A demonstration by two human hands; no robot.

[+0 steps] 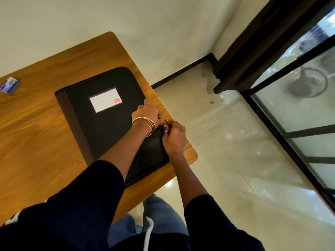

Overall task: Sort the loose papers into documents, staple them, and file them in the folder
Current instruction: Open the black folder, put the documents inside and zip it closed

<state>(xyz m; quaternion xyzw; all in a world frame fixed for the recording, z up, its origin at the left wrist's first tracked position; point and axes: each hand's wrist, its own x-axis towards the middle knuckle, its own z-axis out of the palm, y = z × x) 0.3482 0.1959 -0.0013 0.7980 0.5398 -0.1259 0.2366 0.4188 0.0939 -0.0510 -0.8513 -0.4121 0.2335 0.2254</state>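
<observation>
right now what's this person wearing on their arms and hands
Both arms wear dark navy sleeves pushed up, forearms bare. The left hand has thin metal bangles at the wrist and a ring on one finger. The right hand has a slim ring.

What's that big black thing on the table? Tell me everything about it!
It is a black folder that looks like fabric or leather, lying flat and closed on the wooden table. It has rounded corners, a brown spine along its left edge and a zip round the rim. A white lined label with a small red patch sits on the cover. The left hand rests on its right edge, and the right hand pinches the zip pull there.
</observation>
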